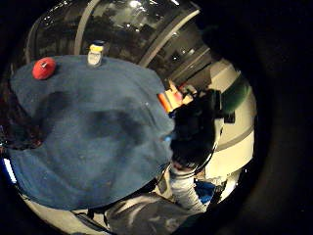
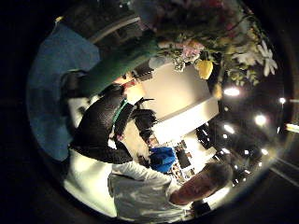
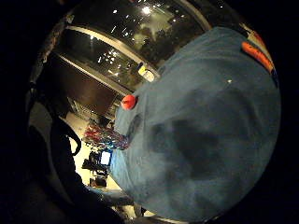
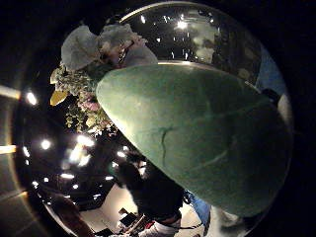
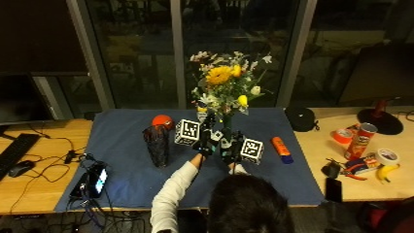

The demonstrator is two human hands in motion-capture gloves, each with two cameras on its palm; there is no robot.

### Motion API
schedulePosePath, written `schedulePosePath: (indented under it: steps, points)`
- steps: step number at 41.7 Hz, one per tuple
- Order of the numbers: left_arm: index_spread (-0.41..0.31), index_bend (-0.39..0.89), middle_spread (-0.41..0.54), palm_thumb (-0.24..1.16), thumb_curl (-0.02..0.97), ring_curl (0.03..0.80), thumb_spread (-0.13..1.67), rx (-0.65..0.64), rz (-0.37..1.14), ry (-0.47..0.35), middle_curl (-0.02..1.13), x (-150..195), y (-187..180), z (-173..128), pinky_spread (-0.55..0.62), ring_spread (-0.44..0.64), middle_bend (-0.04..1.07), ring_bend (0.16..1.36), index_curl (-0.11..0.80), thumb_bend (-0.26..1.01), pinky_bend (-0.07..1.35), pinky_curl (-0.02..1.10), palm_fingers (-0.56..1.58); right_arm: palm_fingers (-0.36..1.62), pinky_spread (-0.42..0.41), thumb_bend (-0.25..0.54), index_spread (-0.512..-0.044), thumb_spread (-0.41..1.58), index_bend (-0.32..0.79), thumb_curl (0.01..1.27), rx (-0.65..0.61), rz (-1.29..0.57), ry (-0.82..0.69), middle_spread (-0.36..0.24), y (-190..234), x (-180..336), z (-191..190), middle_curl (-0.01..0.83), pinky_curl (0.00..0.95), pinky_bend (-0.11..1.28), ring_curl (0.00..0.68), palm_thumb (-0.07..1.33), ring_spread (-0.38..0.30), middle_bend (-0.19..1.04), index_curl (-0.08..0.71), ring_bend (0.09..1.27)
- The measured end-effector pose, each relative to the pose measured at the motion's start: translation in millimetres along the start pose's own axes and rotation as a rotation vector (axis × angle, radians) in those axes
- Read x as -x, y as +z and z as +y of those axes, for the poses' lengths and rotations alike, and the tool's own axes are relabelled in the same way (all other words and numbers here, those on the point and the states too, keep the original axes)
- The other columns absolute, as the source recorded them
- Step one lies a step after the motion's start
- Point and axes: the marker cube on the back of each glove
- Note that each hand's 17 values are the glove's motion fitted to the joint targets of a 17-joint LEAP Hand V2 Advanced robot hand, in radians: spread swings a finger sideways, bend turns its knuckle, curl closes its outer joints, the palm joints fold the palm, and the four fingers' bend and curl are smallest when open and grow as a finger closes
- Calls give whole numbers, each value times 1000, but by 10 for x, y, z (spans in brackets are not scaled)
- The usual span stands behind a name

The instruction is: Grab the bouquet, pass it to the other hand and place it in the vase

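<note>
Nearest the person, both hands meet above the blue cloth point(image 5: 129, 174) in mid-table. The left hand point(image 5: 206, 141) and the right hand point(image 5: 230, 148) sit side by side at the base of the bouquet point(image 5: 226, 90), which stands upright between them, its flowers rising well above the gloves. The right hand grips the green wrap; that wrap fills its thumb-side palm view. The left hand seems to be at the stem too, but whether its fingers close on it I cannot tell. Just left of the hands stands the dark vase point(image 5: 157, 144), apart from the bouquet. Behind it lies a red ball point(image 5: 162, 120).
</note>
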Motion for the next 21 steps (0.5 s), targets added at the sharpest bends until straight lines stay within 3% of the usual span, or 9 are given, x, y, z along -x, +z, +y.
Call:
schedulePosePath:
  steps: [5,9,10,12,15,18,21]
  points:
    - [54,82,129,449,326,314,1025,-79,166,-3,310,-159,127,-144,134,128,217,653,280,-20,458,364,400,1386,-219,-7,-186,1061,571,369,26,9,30,-129,279,128,216,650,515,758,563,977,-182,886,577,1017]
    - [38,75,67,500,340,317,1004,-225,243,45,333,-209,102,-228,31,54,252,658,259,-8,508,373,556,1387,-223,-8,-184,1060,567,377,28,-38,0,-128,432,288,358,647,515,755,561,992,-183,886,582,1017]
    - [13,85,16,540,348,317,998,-266,265,83,343,-227,82,-244,-48,-4,289,659,259,9,544,379,736,1388,-224,-6,-184,1059,569,379,30,-65,-38,-127,458,327,371,647,515,755,561,1000,-183,886,584,1017]
    - [-20,98,-41,576,356,307,993,-343,277,145,343,-222,43,-280,-127,-71,310,647,254,12,554,368,883,1387,-224,-6,-184,1054,568,385,44,-118,-131,-127,509,376,387,646,514,751,561,1009,-184,887,587,1017]
    - [-122,158,-162,667,377,327,977,-412,180,72,389,-91,-5,-310,-263,-225,465,691,275,38,612,383,1391,1366,-227,-14,-186,1035,525,397,113,-211,-201,-133,580,447,462,638,513,758,559,1013,-185,874,579,1023]
    - [-181,216,-229,690,383,377,962,-426,159,84,450,-88,-48,-319,-321,-291,557,761,313,23,613,413,1467,1325,-240,-30,-193,985,433,415,185,-237,-215,-138,605,480,533,627,510,764,556,993,-189,857,561,1034]
    - [-231,276,-273,698,387,413,950,-411,222,175,494,-219,-101,-308,-358,-327,632,817,352,0,602,427,1493,1246,-265,-29,-203,919,317,437,237,-14,-172,-147,555,301,544,600,495,763,544,995,-191,784,541,1030]
